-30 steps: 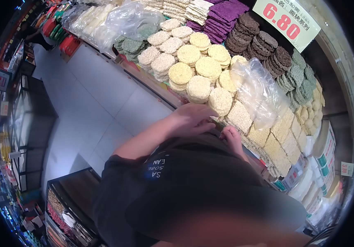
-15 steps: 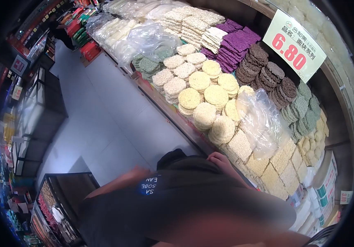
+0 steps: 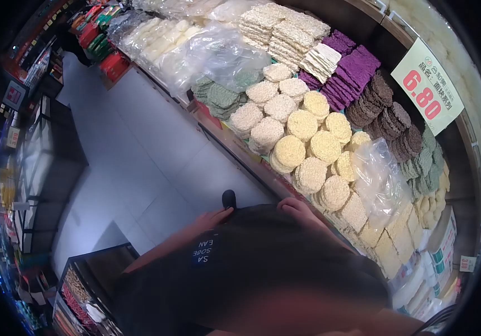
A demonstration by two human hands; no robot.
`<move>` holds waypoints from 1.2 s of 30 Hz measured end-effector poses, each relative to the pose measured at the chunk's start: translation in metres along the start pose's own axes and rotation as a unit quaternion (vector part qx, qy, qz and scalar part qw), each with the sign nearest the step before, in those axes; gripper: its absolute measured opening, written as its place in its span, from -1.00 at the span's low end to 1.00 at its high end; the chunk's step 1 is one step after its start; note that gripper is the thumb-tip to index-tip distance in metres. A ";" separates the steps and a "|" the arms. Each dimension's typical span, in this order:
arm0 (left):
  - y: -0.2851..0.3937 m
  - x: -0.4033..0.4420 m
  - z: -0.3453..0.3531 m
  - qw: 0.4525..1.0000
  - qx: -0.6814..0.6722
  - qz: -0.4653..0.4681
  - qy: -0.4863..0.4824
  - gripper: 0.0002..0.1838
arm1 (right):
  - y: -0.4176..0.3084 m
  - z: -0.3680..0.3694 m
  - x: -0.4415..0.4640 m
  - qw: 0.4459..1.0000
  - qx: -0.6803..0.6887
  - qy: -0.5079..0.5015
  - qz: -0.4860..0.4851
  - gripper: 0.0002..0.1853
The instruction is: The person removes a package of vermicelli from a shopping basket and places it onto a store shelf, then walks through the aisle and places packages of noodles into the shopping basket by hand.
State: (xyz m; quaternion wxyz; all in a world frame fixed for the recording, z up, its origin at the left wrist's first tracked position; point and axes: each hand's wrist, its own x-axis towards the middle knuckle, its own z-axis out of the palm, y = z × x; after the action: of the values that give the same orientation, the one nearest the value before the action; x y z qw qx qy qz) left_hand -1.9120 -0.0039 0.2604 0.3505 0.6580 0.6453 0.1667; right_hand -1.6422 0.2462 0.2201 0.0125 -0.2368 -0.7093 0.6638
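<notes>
My left hand (image 3: pixel 215 217) lies low in the middle of the view, at the edge of my black shirt (image 3: pixel 251 246), with its fingers stretched out flat. A dark rounded thing (image 3: pixel 229 198), which looks like a shoe tip, shows just beyond its fingertips. To the right, my right hand (image 3: pixel 295 206) rests at the shirt's edge with its fingers curled; what they hold, if anything, is hidden. Beyond it are stacks of round pale noodle cakes (image 3: pixel 332 193), yellow ones (image 3: pixel 303 125) and flat square ones (image 3: pixel 352 213). A clear plastic bag (image 3: pixel 383 179) covers some of the stacks.
Purple (image 3: pixel 353 75), dark brown (image 3: pixel 370 101) and green (image 3: pixel 221 101) noodle stacks fill the display. A price sign (image 3: pixel 427 87) stands behind them. Grey floor (image 3: pixel 134 134) runs along the display's wooden edge. A dark shelf (image 3: pixel 97 269) stands lower left; a person (image 3: pixel 71 42) is far off.
My hands were close together by the noodle cakes, a small greenish thing between them. Now they are apart and lower, near my shirt. The view has shifted, showing more of the display.
</notes>
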 end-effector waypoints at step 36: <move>-0.296 -0.013 -0.146 0.786 -0.422 -0.438 0.110 -0.43 | -0.203 -0.059 0.439 0.746 -0.480 0.422 -0.188 0.11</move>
State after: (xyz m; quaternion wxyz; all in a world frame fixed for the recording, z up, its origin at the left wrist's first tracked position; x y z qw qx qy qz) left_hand -2.2283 -0.0033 0.1656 0.5553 0.0681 0.7638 0.3220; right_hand -2.0774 0.4547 0.2895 0.3198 -0.3296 -0.8868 0.0519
